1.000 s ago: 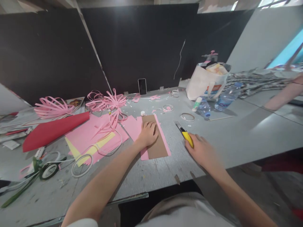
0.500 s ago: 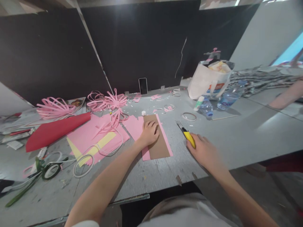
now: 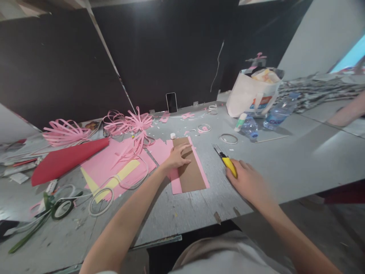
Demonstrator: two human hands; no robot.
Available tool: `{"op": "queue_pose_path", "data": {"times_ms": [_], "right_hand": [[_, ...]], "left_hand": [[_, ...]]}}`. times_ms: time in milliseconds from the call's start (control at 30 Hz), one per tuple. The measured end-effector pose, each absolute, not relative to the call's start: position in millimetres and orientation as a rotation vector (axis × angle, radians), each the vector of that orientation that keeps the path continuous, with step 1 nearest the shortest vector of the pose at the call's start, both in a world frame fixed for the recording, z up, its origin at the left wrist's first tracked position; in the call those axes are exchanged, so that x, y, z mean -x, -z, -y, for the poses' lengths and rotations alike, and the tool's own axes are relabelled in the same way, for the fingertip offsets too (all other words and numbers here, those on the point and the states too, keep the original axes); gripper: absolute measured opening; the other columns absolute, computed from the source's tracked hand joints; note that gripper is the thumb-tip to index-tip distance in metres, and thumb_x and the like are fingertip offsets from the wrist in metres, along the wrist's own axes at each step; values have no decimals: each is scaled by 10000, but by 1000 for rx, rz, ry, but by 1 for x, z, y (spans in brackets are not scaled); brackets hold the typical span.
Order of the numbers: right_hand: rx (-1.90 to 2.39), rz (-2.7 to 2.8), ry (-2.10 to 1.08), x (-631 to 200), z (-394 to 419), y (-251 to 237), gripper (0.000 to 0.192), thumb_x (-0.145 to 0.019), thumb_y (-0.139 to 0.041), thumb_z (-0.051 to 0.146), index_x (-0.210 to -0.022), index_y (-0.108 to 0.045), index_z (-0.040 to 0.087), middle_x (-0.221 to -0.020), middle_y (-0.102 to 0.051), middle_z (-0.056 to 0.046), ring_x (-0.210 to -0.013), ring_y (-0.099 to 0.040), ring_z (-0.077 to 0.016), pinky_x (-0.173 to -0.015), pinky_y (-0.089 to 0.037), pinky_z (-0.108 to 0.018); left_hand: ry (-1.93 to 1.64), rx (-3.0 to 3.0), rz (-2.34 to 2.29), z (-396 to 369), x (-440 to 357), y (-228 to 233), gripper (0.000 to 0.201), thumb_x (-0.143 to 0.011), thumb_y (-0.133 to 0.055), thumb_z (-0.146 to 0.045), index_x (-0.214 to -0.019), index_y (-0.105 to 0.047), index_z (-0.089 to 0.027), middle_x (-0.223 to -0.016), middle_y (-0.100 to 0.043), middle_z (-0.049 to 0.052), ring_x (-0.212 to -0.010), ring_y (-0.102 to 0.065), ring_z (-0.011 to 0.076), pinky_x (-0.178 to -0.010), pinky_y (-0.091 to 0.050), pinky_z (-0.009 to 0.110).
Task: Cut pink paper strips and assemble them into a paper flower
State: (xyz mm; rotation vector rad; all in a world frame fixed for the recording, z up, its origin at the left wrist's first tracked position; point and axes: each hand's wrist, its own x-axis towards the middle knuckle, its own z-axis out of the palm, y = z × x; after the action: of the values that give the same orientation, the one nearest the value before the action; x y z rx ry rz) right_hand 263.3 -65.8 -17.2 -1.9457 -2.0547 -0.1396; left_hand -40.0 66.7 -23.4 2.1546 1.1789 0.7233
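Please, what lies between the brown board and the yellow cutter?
The head view shows a pink paper strip along the brown board, then grey tabletop until the yellow cutter.

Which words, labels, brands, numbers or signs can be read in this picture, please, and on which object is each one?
None can be read with certainty.
Larger bottle: lettering on its label, too blurred.
White bag: red and blue print, too blurred.
Green-and-white tube: no legible text.
Yellow cutter: no legible text.
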Motion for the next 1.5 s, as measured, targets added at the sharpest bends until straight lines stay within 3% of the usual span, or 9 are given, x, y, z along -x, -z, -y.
{"op": "queue_pose_path", "data": {"times_ms": [200,300,467,633,733,967,1233,1367,1500], "right_hand": [[1944,2050,139,-264,66,18,356,-1081,-438,388,-1283,-647,182,-1088,-740,-134,-957,-680,-319,-740,-429,-391],[1939,2045,152,-264,66,19,354,-1084,-435,391,-1286,-645,191,-1082,-739,-131,-958,-678,-319,-740,-425,-388],[1936,2054,171,-265,65,19,360,-1085,-435,392,-1291,-643,183,-1061,-732,-129,-942,-673,-321,-738,-424,-392],[1936,2052,156,-265,65,20,355,-1079,-458,388,-1292,-645,175,-1067,-734,-131,-944,-675,-318,-741,-424,-389],[1930,2042,150,-265,65,20,344,-1074,-471,389,-1284,-647,180,-1056,-733,-129,-952,-676,-316,-745,-424,-386],[1926,2052,149,-266,65,21,345,-1084,-452,399,-1288,-634,188,-1063,-730,-124,-956,-677,-320,-747,-430,-394],[1937,2056,148,-267,65,22,341,-1087,-447,401,-1288,-627,192,-1057,-728,-120,-958,-678,-321,-742,-423,-392],[1933,2051,149,-265,65,20,334,-1085,-444,397,-1279,-629,197,-1057,-730,-123,-957,-677,-320,-745,-420,-391],[1939,2050,140,-265,65,20,344,-1084,-438,397,-1282,-631,192,-1052,-730,-123,-955,-675,-320,-749,-416,-388]], "left_hand": [[-922,-1668,-938,-67,41,27,742,-754,-665,-4,-1461,-657,-232,-1678,-471,154,-1495,-543,331,-1200,-505,472],[-1106,-1636,-1168,-63,36,34,659,-778,-579,56,-1371,-698,-207,-1691,-432,153,-1522,-510,324,-1188,-523,473],[-1184,-1916,-1575,-47,28,39,640,-815,-427,141,-1313,-691,-163,-1600,-512,176,-1549,-448,281,-1248,-463,490],[-920,-2290,-1769,-37,33,27,510,-905,-482,57,-1332,-645,-170,-1487,-611,172,-1458,-497,326,-1246,-387,555],[-749,-2310,-1787,-36,37,21,530,-863,-492,77,-1313,-639,-161,-1312,-708,167,-1300,-601,316,-1127,-467,480],[-771,-2245,-1742,-41,47,24,520,-783,-506,104,-1184,-686,-175,-1228,-743,143,-1201,-649,302,-1007,-510,406],[-825,-2295,-1597,-60,66,28,495,-802,-527,107,-1086,-765,-222,-1200,-787,84,-1197,-672,274,-1032,-535,391],[-857,-2297,-1558,-64,68,34,546,-790,-508,130,-1130,-764,-213,-1292,-771,90,-1274,-660,263,-1105,-515,397],[-863,-2275,-1571,-64,66,36,438,-912,-502,46,-1180,-745,-200,-1358,-743,107,-1298,-658,262,-1122,-511,401]]}}
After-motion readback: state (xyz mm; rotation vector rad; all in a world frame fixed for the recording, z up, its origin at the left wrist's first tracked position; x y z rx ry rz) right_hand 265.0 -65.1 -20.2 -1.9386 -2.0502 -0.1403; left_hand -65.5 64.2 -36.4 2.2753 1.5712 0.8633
